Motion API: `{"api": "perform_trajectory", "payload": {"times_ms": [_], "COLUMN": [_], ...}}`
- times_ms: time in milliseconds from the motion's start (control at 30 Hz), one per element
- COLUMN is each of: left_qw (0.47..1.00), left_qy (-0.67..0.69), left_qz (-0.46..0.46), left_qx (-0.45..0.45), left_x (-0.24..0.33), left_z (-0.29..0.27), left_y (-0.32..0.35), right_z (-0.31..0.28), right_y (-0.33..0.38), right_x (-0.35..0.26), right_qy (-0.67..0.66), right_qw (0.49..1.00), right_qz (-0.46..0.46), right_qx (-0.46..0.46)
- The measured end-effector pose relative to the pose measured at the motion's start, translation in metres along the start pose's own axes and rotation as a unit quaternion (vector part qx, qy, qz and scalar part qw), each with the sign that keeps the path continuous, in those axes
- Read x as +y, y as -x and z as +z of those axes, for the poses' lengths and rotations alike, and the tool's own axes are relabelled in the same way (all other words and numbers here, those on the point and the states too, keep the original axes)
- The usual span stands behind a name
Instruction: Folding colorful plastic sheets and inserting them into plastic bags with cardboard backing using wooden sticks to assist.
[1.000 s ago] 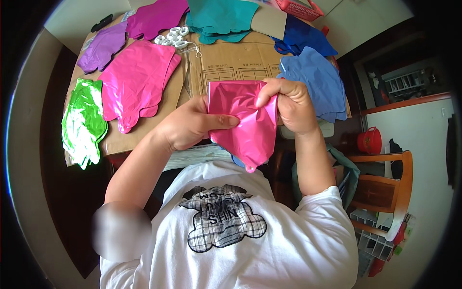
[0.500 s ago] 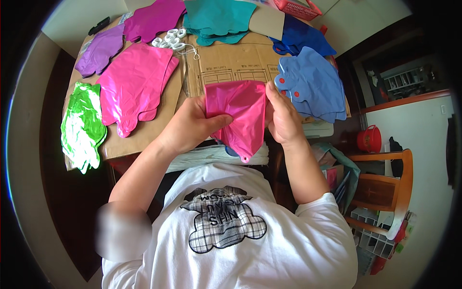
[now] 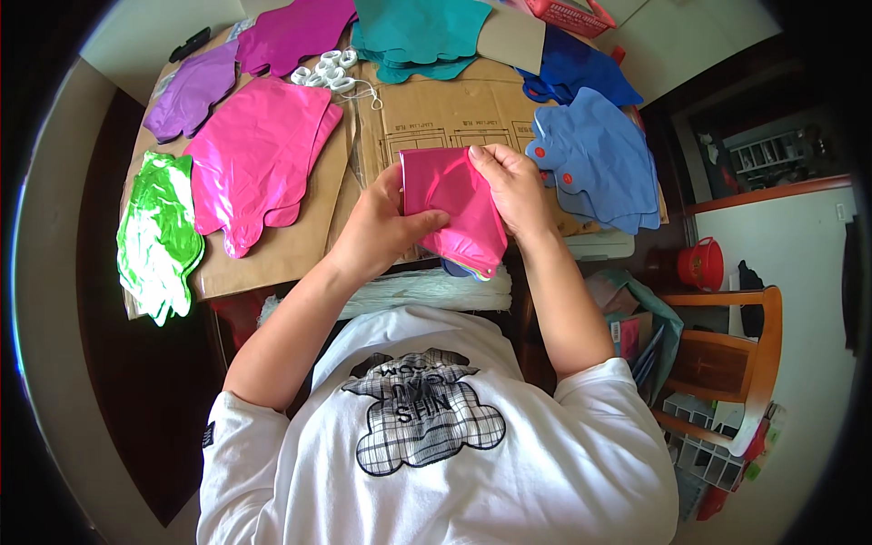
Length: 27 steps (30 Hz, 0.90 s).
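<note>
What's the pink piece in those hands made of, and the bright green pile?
The pink piece looks like thin, satiny plastic or foil film: it shows soft creases and highlights. The green pile is probably metallic film, given its crinkles and mirror-bright glare.

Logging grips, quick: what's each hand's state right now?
Left hand: closed on the pink sheet at its left side, thumb on top.
Right hand: closed on its upper right edge.

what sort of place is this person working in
Probably a room in a home serving as a makeshift workspace: a cardboard-covered table bears flat, coloured pieces in stacks, such as the pink stack, with a wooden chair and red bucket off to the right.
</note>
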State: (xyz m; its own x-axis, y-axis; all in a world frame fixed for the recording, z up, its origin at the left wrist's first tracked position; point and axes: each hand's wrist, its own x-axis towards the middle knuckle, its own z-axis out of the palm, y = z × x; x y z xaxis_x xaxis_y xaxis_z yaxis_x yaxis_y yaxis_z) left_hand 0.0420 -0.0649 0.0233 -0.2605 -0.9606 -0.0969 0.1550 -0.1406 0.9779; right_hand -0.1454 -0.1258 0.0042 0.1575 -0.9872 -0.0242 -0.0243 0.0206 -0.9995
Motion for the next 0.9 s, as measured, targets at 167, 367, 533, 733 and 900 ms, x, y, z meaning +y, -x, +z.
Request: {"api": "perform_trajectory", "payload": {"times_ms": [167,367,533,733,900], "left_qw": [0.974,0.986,0.984,0.975,0.979], "left_qy": [0.211,0.144,0.149,0.171,0.18], "left_qz": [-0.068,-0.082,-0.078,-0.116,-0.066], "left_qx": [-0.044,0.024,0.061,0.082,0.072], "left_x": [0.011,0.015,0.012,0.012,0.0], "left_z": [-0.013,-0.024,-0.023,-0.018,-0.01], "left_y": [0.003,-0.003,-0.003,-0.005,-0.008], "right_z": [0.0,0.003,0.006,0.009,0.015], "right_y": [0.005,0.013,0.015,0.013,0.019], "right_x": [-0.009,-0.014,-0.01,-0.008,-0.014], "right_qy": [-0.007,0.026,-0.002,0.053,0.072], "right_qw": [0.999,0.998,0.999,0.996,0.996], "right_qz": [-0.038,-0.051,-0.048,-0.069,-0.054], "right_qx": [-0.011,-0.015,-0.013,0.016,0.019]}}
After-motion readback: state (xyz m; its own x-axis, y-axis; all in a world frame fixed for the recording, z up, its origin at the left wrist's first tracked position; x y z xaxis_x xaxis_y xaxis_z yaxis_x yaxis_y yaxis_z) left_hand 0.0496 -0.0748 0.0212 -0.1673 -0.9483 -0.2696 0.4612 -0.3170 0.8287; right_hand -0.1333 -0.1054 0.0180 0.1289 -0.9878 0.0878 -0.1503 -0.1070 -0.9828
